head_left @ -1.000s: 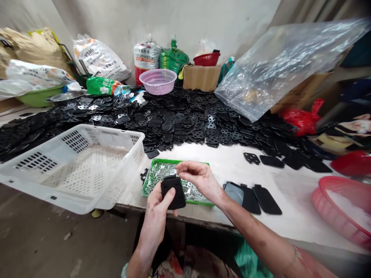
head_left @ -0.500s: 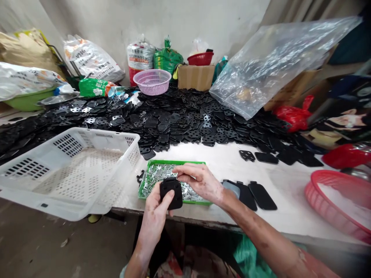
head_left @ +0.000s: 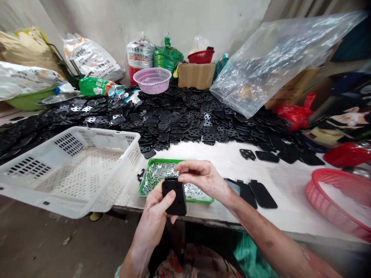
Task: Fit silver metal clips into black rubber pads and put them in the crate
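The left hand (head_left: 153, 216) has a firm grip on a flat black plate with round corners (head_left: 174, 197). The thumb lies across the front of the plate, and the fingers are behind it. The plate stands up a bit tilted, over the near edge of a green tray (head_left: 162, 160).

The right hand (head_left: 203, 179) reaches across from the right, with its fingers curled and its grip partly closed. Its fingertips (head_left: 177, 166) are just beside the top of the plate. I cannot tell if they touch the plate or pinch something small.

Under both hands, the tray is full of small silver metal pieces (head_left: 159, 173). The tray sits on a white table (head_left: 284, 185).

A white plastic crate with holes (head_left: 29, 168) is to the left of the tray. Three black plates (head_left: 262, 194) lie to the right of it. A big heap of black plates (head_left: 174, 123) covers the back of the table. A red basket (head_left: 333, 197) sits at the right side.
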`<action>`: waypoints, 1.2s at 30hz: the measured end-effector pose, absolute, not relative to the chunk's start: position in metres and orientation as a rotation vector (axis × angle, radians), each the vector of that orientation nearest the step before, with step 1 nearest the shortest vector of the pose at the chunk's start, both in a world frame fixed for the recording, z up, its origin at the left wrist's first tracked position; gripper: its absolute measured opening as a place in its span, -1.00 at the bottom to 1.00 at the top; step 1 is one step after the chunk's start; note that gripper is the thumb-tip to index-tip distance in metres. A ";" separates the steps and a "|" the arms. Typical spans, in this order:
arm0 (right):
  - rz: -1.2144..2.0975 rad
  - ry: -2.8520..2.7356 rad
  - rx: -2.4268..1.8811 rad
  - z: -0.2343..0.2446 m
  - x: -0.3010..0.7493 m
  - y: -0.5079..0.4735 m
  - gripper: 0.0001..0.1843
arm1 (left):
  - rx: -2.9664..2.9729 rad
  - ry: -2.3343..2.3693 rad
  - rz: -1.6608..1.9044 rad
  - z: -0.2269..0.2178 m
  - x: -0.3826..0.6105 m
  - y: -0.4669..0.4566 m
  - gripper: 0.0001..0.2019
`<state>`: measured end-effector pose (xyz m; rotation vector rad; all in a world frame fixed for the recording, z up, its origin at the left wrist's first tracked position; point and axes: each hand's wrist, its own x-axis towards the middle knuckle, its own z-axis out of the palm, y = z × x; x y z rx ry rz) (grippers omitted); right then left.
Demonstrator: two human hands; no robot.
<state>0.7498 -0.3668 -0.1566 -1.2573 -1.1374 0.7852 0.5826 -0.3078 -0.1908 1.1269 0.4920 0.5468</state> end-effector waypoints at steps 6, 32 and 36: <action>1.112 -0.989 -1.216 -0.159 0.754 -0.360 -0.79 | 1.122 0.568 0.592 -0.194 0.580 -0.311 -0.78; 0.325 -2.081 -1.977 -0.185 0.745 -0.347 -0.88 | 0.381 0.390 0.711 -0.213 0.546 -0.269 -0.53; 0.180 -2.170 -2.078 -0.195 0.729 -0.347 -0.85 | 0.335 0.440 0.721 -0.209 0.552 -0.276 -0.60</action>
